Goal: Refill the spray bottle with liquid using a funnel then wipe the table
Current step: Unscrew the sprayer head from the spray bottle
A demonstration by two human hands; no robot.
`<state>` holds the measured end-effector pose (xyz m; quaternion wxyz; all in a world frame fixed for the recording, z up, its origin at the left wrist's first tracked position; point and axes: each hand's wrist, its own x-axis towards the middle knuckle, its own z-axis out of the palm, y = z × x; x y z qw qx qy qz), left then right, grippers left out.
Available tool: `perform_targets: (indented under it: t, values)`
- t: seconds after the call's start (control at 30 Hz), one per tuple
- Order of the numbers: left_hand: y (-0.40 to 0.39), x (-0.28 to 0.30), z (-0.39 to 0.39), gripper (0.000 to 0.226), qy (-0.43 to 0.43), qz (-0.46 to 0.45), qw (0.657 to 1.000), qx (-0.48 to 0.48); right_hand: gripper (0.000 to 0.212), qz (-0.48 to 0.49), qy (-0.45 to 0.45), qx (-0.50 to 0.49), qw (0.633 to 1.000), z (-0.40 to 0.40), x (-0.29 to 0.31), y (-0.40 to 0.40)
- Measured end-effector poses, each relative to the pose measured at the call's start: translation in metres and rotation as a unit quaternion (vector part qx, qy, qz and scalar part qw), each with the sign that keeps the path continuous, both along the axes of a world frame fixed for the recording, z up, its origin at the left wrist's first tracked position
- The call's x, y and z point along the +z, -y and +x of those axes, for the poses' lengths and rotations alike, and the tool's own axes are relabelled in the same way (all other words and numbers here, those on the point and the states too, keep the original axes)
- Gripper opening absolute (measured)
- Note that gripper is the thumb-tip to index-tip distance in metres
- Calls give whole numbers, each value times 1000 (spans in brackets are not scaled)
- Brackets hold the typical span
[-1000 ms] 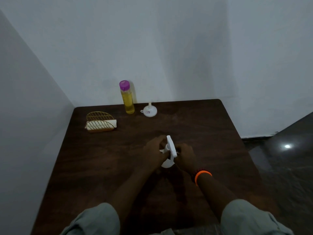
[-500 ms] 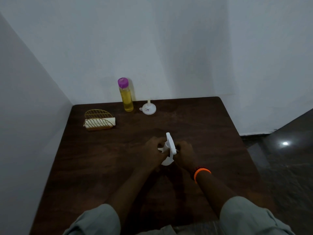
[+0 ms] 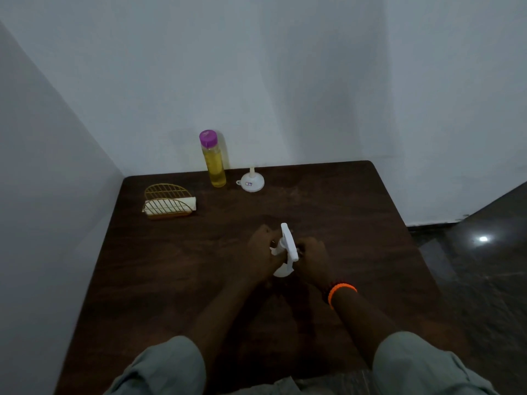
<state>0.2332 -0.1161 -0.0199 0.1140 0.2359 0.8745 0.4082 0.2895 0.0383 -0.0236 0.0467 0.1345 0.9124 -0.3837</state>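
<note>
A white spray bottle (image 3: 286,246) stands upright at the middle of the dark wooden table (image 3: 171,280). My left hand (image 3: 261,253) wraps its left side and my right hand (image 3: 312,259) grips its right side near the trigger head; most of the bottle body is hidden by my fingers. Against the back wall stands a tall bottle of yellow liquid (image 3: 214,161) with a purple cap. Just right of it a white funnel (image 3: 252,182) rests upside down, spout up. A folded white cloth (image 3: 171,205) lies in a gold wire holder (image 3: 168,199) at the back left.
Walls close the table on the left and back. The table's right edge drops to a dark shiny floor (image 3: 484,266). An orange band (image 3: 340,290) sits on my right wrist.
Both hands stay on the spray bottle in the same spot. The view has shifted slightly, so the back objects sit a little higher in frame.
</note>
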Motion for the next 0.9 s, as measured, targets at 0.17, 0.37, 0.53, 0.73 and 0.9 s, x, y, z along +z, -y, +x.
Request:
perform_targets:
  t: [0.17,0.37,0.53,0.73,0.9]
  values:
    - [13,-3,4,27,28,16,999,11,25,-1,-10,5,1000,0,-4,0]
    - [5,15,9,24,15,52,996,75,26,7,8,-3,1000,-4,-15,-2]
    - [3,31,12,17,-25,65,994,89,12,9,-8,-16,1000,-4,-15,-1]
    - [8,67,10,21,1,53,998,38,14,-11,0,-27,1000,-2,-9,1]
    - [12,111,8,22,-49,72,996,-16,25,-12,-1,-4,1000,-1,-5,3]
